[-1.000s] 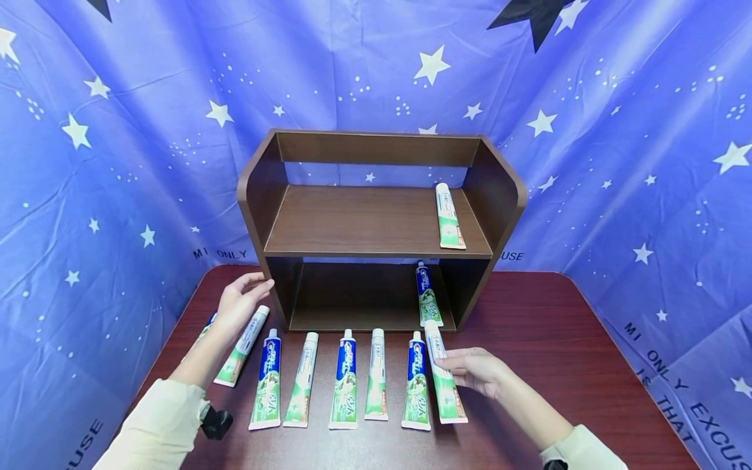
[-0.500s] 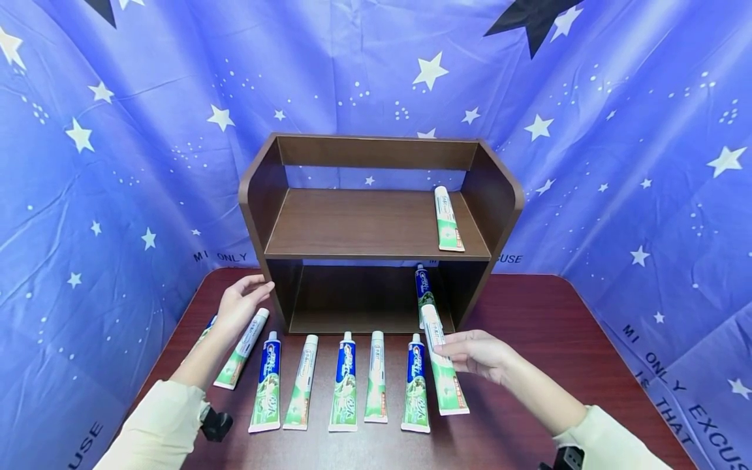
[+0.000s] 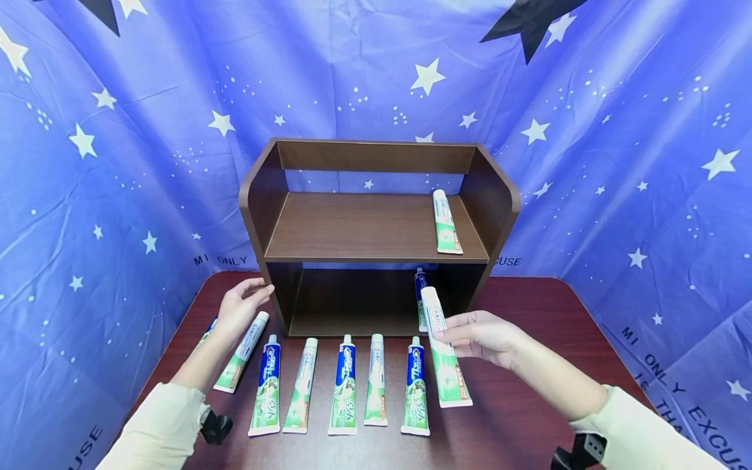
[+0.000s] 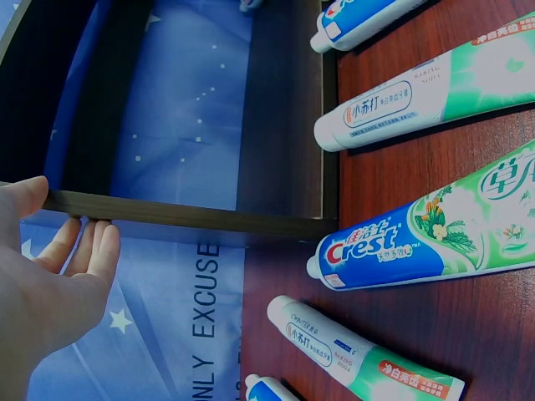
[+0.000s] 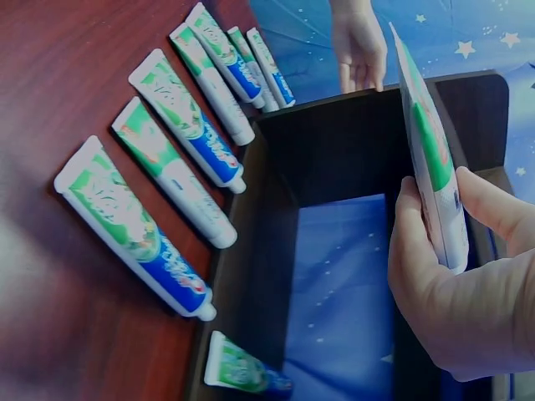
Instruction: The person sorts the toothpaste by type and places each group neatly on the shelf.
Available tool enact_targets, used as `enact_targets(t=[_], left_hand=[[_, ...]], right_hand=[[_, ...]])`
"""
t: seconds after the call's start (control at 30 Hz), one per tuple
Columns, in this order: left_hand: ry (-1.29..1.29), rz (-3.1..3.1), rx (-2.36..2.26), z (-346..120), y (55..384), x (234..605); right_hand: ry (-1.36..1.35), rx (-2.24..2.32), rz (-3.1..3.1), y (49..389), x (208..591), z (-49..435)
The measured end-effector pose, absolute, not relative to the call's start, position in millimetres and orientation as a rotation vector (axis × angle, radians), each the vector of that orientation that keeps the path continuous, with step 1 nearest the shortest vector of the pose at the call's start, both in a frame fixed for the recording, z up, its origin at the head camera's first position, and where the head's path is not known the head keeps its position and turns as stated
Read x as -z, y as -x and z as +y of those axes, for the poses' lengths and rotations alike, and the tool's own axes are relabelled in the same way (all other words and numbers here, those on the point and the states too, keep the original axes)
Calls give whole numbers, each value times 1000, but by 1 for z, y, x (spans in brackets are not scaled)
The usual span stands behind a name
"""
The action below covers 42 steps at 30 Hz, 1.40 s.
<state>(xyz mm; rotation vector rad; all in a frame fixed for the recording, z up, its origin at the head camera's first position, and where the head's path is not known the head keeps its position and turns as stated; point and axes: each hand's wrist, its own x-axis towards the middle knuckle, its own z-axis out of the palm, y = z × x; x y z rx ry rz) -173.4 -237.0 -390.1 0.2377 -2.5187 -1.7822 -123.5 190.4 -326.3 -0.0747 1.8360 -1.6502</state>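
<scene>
My right hand [image 3: 484, 339] pinches a white and green toothpaste tube [image 3: 444, 362] between thumb and fingers, cap end up and away from me. In the head view that tube overlaps a blue and green tube [image 3: 420, 282] lying on the lower level of a dark brown shelf [image 3: 364, 225]. Another white and green tube [image 3: 448, 225] lies at the right of the upper level. At the shelf's left side, my left hand [image 3: 237, 310] grips the side panel's edge; the left wrist view shows thumb and fingers on opposite faces of the panel [image 4: 192, 213].
Several toothpaste tubes lie in a row before the shelf, blue ones [image 3: 343, 388] alternating with white ones [image 3: 376, 382]. One blue tube [image 3: 207, 329] is partly hidden by my left forearm. The reddish table [image 3: 529, 313] meets a starry blue curtain [image 3: 364, 65].
My right hand has lifted the white and green tube up and toward the shelf, now covering more of the blue tube behind. My left hand stays on the panel.
</scene>
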Motion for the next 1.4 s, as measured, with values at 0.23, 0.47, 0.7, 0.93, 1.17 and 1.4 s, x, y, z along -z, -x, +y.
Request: enact_targets(t=[0.23,0.47,0.7,0.93,1.17,1.4], left_hand=[[-241,-2516,1780,-236,174,389],[-241,-2531,1775,-236,172,389],[-228,-2521,1788,-236,173,391],[-238,-2534,1773,-237,172,390],[-231,-2528,1771,-235,170,387],[-230,-2515,1779,-235,170,388]], right_hand=[[96,1632,1850,128,305,190],[78,1619,1879,132,284,186],[88,1648,1890,138,263,182],[99,1682,1894,146,246,176],[84,1693,1903,157,235,168],[32,1739,1924,176,226,158]])
